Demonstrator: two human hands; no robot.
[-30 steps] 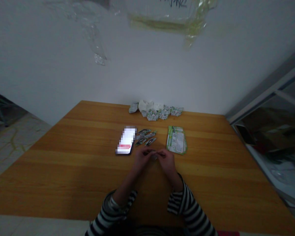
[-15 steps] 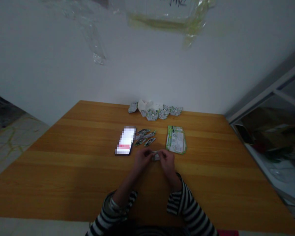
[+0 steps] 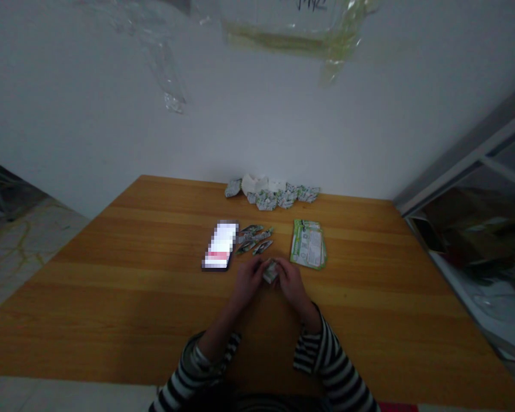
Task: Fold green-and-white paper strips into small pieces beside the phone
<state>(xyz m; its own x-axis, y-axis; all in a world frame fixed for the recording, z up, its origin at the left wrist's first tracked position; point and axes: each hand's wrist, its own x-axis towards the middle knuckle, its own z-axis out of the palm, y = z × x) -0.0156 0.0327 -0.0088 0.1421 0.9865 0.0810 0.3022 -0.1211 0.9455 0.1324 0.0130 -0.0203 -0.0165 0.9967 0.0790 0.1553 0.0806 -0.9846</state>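
Note:
Between my two hands is a small folded piece of printed paper [image 3: 270,271], whitish with some green, held above the near middle of the table. My left hand [image 3: 249,280] pinches its left side, and the fingers of my right hand [image 3: 290,281] close on its right side. Just beyond them lie several narrow folded paper pieces [image 3: 254,237]. A stack of green and white printed sheets [image 3: 308,245] rests flat, slightly fanned, beyond my right hand.
A phone [image 3: 220,245] with a lit, blurred screen lies left of the folded pieces. Crumpled printed paper balls [image 3: 266,199] line the wooden table's [image 3: 154,309] back edge against the wall. A shelf [image 3: 476,286] with things on it stands to the right.
The paper between my hands has turned and tilted, showing more of its face. My right hand has shifted slightly. The phone, sheets and other paper pieces stay in place.

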